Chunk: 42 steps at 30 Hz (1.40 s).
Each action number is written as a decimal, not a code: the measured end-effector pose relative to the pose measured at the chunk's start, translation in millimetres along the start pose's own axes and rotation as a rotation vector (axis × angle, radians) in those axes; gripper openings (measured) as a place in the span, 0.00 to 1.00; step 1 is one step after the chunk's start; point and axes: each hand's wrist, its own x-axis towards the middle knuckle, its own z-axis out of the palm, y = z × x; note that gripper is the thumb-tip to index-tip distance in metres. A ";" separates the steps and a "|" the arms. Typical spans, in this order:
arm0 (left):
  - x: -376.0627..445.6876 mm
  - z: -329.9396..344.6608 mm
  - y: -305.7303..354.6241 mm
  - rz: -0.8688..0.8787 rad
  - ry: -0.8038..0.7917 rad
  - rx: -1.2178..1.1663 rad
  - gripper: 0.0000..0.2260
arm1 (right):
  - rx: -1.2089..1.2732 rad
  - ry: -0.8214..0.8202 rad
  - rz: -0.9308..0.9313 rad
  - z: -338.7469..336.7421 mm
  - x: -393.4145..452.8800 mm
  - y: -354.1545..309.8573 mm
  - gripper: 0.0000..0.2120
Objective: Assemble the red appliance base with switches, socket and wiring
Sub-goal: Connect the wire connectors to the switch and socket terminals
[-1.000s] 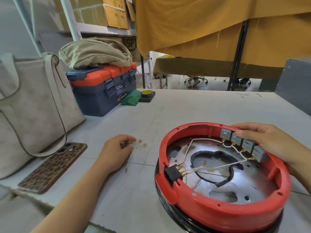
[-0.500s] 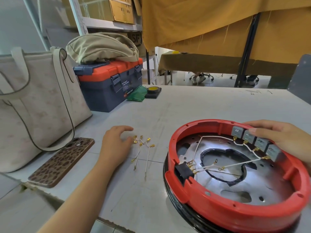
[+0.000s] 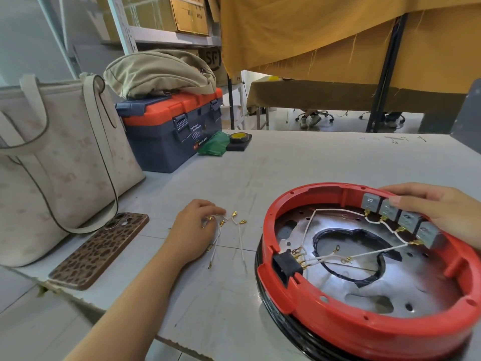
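The person's left hand point(image 3: 194, 230) has come back down onto the loose white wires point(image 3: 229, 238) lying on the worktop point(image 3: 299, 162); half a second ago its fingers were lifted clear of them, and now the fingertips are curled in a grip around the top of one or two leads, the rest fanned out just right of that grip. That reads as picking the next lead to fit. The right hand point(image 3: 437, 207) has not shifted: its fingers lie fairly straight, not clamped, along the far rim of the red base point(image 3: 364, 332), pressing on the row of four grey switches point(image 3: 400, 220). The base sits on the worktop well to the right of the left grip and directly under the right one. Inside its ring, below the right hand, white wires already run from the switch terminals to the black socket point(image 3: 285, 265) set in the near-left wall, over a shiny metal plate point(image 3: 364, 290); some ring terminals there are loose. Beyond the left grip stand a closed toolbox point(image 3: 169, 136) with a folded khaki bag point(image 3: 158, 72) on top, and a cream tote bag point(image 3: 57, 162); their contents are hidden.
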 end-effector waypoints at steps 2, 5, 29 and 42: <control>0.1 -1.2 -0.6 0.001 0.047 -0.048 0.15 | 0.001 0.006 0.005 -0.6 0.6 1.0 0.19; 1.6 -2.1 -0.3 0.001 0.101 -0.115 0.13 | -0.003 0.000 0.007 -0.4 0.2 0.5 0.19; 2.8 -19.0 5.2 -0.486 0.115 -1.372 0.14 | -0.014 0.034 0.009 14.0 -18.4 -22.0 0.09; 9.1 -41.1 102.1 -0.364 -0.163 -0.976 0.02 | -0.071 0.120 0.016 20.5 -22.9 -26.2 0.09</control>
